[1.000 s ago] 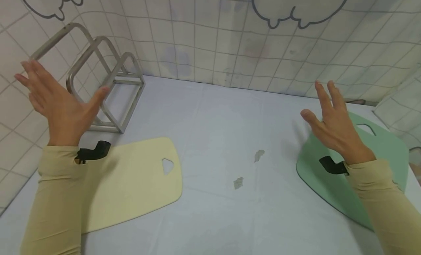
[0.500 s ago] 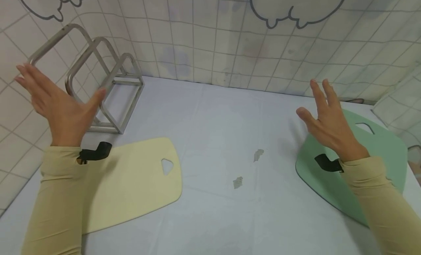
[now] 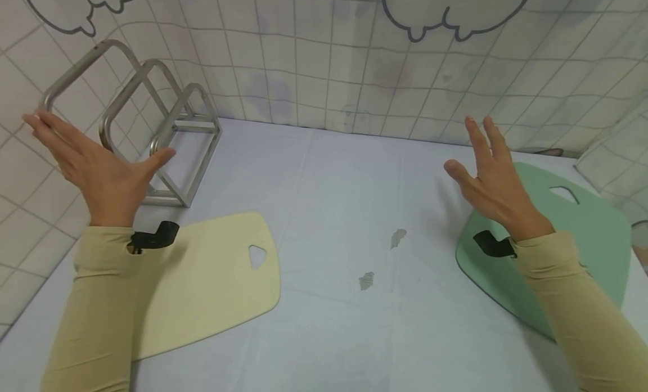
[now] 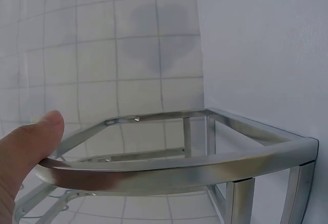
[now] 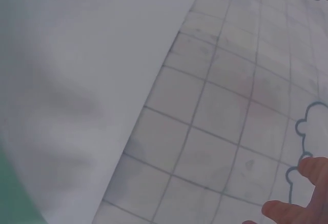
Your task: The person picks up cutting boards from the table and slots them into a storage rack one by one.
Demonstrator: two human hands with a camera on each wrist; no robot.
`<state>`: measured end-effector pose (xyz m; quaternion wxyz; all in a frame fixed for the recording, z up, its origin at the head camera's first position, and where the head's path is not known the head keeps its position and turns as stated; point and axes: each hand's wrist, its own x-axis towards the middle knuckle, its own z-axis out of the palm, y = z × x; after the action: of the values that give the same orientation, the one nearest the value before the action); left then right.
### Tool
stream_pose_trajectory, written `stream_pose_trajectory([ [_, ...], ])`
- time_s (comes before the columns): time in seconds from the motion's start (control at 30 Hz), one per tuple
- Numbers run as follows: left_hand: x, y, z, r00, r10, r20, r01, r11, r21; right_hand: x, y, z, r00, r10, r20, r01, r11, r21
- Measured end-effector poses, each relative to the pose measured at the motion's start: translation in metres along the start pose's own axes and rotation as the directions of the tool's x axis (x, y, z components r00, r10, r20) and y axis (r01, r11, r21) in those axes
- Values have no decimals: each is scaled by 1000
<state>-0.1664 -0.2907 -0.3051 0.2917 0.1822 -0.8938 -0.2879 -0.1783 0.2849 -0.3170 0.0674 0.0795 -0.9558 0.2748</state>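
My left hand (image 3: 103,170) is raised with fingers straight and thumb spread, overlapping the metal rack (image 3: 187,150) in the head view. In the left wrist view the thumb (image 4: 36,139) shows right by a curved bar of the rack. Below that forearm lies a cream cutting board (image 3: 212,279), partly hidden by the sleeve. Over at the right, my right hand (image 3: 498,187) hovers with fingers extended, holding nothing. A green cutting board (image 3: 587,240) lies beneath it, partly covered by the forearm. Its fingertips (image 5: 287,211) show at the lower right of the right wrist view.
A white cloth covers the table (image 3: 324,212), with two grey worn patches (image 3: 367,280) near the middle. A grid-patterned curtain (image 3: 334,60) hangs along the back and sides. A thin dark cord (image 3: 549,152) lies at the back right.
My right hand has drifted left and slightly up. My left hand has shifted a little right and tilted, its fingertips lower. Boards and rack stay where they were.
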Motion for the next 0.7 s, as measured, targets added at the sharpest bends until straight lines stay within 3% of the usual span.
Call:
stream_pose_trajectory([
  [0.37, -2, -2, 4, 998, 45, -42, -46, 999, -23, 3, -2, 5, 1000, -15, 8, 15, 999, 43],
  [0.7, -1, -2, 6, 998, 42, -45, -42, 999, -2, 7, -6, 9, 1000, -13, 25, 12, 999, 38],
])
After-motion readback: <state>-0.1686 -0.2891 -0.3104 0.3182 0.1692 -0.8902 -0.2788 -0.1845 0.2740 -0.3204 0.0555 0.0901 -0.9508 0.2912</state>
